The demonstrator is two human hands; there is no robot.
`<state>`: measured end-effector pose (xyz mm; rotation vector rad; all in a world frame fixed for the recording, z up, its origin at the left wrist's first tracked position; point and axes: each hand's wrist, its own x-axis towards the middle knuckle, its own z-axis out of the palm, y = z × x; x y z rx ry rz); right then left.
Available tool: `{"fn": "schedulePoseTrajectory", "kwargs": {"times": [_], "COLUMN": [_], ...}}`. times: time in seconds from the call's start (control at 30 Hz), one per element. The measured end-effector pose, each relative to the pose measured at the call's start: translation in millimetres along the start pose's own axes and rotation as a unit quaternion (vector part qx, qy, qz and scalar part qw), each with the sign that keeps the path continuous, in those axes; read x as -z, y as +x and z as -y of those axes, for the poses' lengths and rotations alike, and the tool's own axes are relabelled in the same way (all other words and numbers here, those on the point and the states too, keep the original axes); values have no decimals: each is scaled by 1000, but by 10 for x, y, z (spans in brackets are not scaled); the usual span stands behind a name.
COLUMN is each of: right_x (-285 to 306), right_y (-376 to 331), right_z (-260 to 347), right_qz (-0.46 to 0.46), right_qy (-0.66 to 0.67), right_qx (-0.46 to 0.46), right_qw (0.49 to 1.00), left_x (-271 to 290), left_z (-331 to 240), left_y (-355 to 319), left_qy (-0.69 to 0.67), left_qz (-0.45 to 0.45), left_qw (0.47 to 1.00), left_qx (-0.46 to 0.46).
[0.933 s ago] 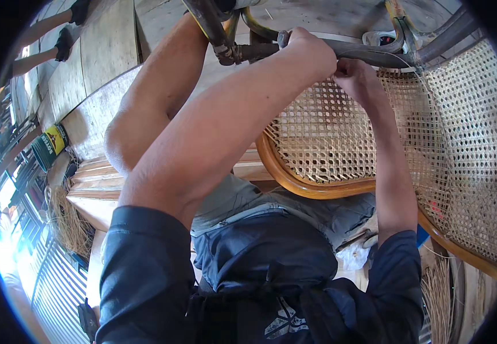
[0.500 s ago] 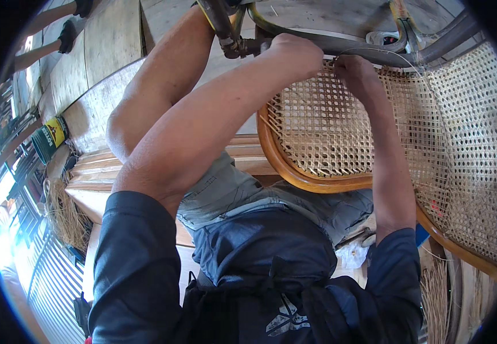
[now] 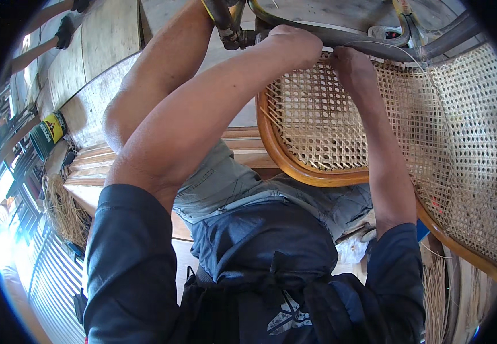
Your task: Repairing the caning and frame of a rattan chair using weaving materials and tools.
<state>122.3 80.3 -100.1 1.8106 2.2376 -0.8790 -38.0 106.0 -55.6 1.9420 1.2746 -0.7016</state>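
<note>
A woven cane panel (image 3: pixel 311 123) in a curved varnished wooden frame (image 3: pixel 294 173) lies across my lap, and its caning continues into a second section (image 3: pixel 472 126) at the right. My left hand (image 3: pixel 299 47) is closed at the panel's far edge, its fingertips hidden behind the hand. Beside it, a small gap away, my right hand (image 3: pixel 353 64) pinches at the same edge. A thin pale cane strand (image 3: pixel 394 44) arcs rightward from near the right fingers. Loose strand ends stick out along the panel's left side.
Dark curved tubing (image 3: pixel 340 38) runs just beyond my hands. At left stand a green and yellow container (image 3: pixel 47 136) and a bundle of loose fibre (image 3: pixel 65 212). More strands (image 3: pixel 436 292) hang at lower right. Another person's feet (image 3: pixel 63 32) show at upper left.
My right hand has shifted slightly up and left along the panel's edge, and the strand's loop sits flatter. The left hand stays almost in place. The view has shifted a little.
</note>
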Motion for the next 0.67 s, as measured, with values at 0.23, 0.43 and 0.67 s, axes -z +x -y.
{"fn": "schedulePoseTrajectory", "kwargs": {"times": [0.23,0.43,0.67], "right_x": [-83,-122,-123], "right_y": [-276,-230,-245], "right_z": [-35,-103,-69], "right_qz": [-220,-188,-166], "right_qy": [46,45,-46], "right_qx": [164,135,104], "right_qw": [960,972,979], "left_x": [148,78,23], "left_z": [-89,-20,398], "left_y": [131,66,-367], "left_qy": [-62,2,-34], "left_qz": [79,7,2], "left_qw": [994,998,987], "left_qx": [42,68,155]}}
